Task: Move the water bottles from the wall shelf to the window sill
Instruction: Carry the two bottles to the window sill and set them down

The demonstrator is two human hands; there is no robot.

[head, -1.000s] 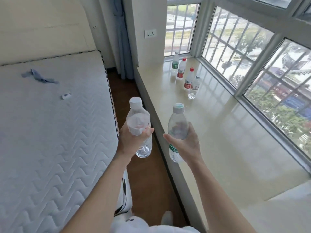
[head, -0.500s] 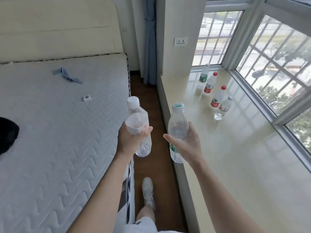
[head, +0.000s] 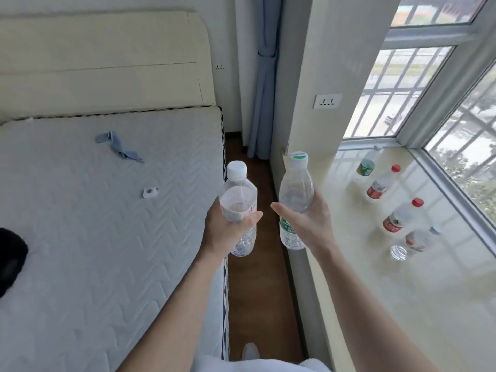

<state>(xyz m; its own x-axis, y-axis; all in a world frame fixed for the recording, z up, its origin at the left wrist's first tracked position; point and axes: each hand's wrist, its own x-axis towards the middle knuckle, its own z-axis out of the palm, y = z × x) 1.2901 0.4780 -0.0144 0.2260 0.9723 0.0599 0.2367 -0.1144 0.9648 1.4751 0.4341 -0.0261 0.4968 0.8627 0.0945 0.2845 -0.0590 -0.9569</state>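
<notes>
Beside a bare quilted white mattress (head: 80, 224), the left hand (head: 228, 224) wraps a clear white-capped plastic bottle (head: 239, 208); the right hand (head: 308, 218) wraps a green-labelled clear bottle (head: 295, 194), both upright for carrying. Four bottles already stand near the cream window sill (head: 375, 291)'s far corner.

Clear, glossy plastic bottle (head: 239, 210) in my left hand (head: 228, 229), white ribbed cap. My right hand (head: 308, 224) holds another clear bottle (head: 295, 202), green paper-like label. Sill (head: 402, 291): polished cream stone, mirror-glossy, reflecting the panes. Mattress (head: 94, 237): quilted matt cloth. Floor (head: 257, 277): dark, smooth wood. Curtain (head: 264, 76): matt blue cloth.
</notes>
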